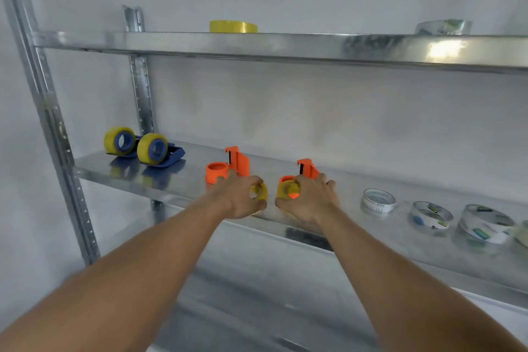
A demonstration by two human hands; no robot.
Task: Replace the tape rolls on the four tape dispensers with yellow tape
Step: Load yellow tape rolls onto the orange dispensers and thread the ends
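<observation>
Two hands are seen at the middle shelf (177, 180) of a metal rack. The fingers (258, 181) of the left hand (243, 197) are curled round a small yellow tape roll (261, 191), which is held just above the shelf's front edge. The fingers (328, 183) of the right hand (310, 200) are clamped on a second yellow roll (290, 188), seated on the hub of an orange dispenser (307, 170). Just left of it, behind the left hand, another orange dispenser (228, 167) is stood with its hub bare. Farther left on the same shelf, two blue dispensers (155, 151) are set side by side, each loaded with yellow tape. To the right, well apart from the hands, three clear tape rolls (431, 214) are laid flat in a row; small printed marks are seen on their cores, but nothing can be read. On the upper shelf (285, 44), a larger flat yellow roll (233, 26) is placed near the middle, and one more clear roll (444, 27) towards the right.
</observation>
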